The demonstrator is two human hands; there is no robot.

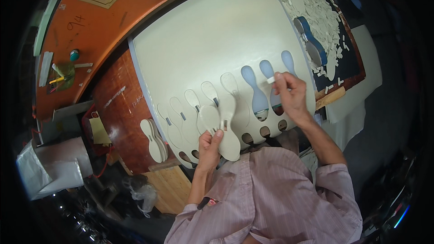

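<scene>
A single head-worn fisheye looks steeply down, close over the cream sheet (212,40).

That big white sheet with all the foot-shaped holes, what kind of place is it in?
Probably a shoe-making workshop. The white sheet has insole shapes cut out of it, the left hand holds cut insole pieces, and the right hand pinches a small white scrap. A heap of offcuts and an orange machine are nearby.

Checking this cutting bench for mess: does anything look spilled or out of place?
Yes: pale offcut scraps lie heaped and scattered over the dark mat at upper right, some strayed toward its wooden edge. The cream sheet lies flat.
</scene>
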